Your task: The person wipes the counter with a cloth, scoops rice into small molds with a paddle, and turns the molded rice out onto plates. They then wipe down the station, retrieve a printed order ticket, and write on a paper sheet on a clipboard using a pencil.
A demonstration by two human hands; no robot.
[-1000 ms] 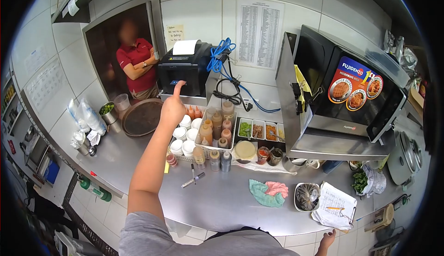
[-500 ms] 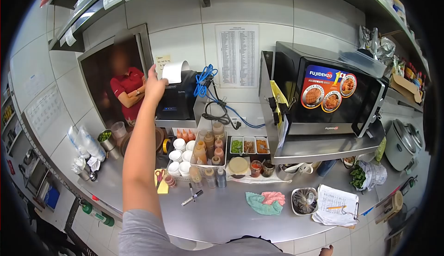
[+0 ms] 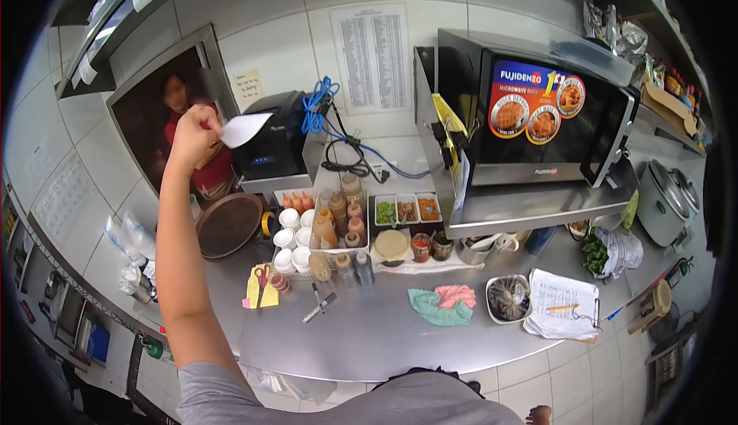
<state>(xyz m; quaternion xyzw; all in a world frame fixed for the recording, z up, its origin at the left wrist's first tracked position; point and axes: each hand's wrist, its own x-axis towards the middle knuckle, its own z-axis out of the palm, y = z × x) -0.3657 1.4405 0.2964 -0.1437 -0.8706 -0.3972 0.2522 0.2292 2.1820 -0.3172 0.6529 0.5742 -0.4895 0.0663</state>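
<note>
White tiles (image 3: 430,10) line the wall behind our stainless-steel bench (image 3: 369,348), with a person in a red shirt (image 3: 217,170) showing in the dark framed opening (image 3: 137,129) at far left. Our left hand (image 3: 198,134) pinches the left edge of a white paper slip (image 3: 247,128) between thumb and bent fingers; the slip reaches over to the black receipt printer (image 3: 270,148) at the far left of the bench, and we cannot tell whether its other end is free. Our right hand (image 3: 540,415) hangs at near right, off the bench and cut by the frame, so we cannot tell how its fingers stand. We judge it best to keep the pinch light, draw evenly in line with the printer, and hold the paper flat so it neither creases nor rips askew. On the microwave oven (image 3: 569,148) at far right, we read FUJIDENZO, MICROWAVE OVEN and QUICK DEFROST on the sticker (image 3: 530,94), with FUJIDENZO again below the door. Writing on the wall list (image 3: 373,60), the yellowish note (image 3: 248,87) and the handwritten sheets (image 3: 557,293) is too small for us to make out
</note>
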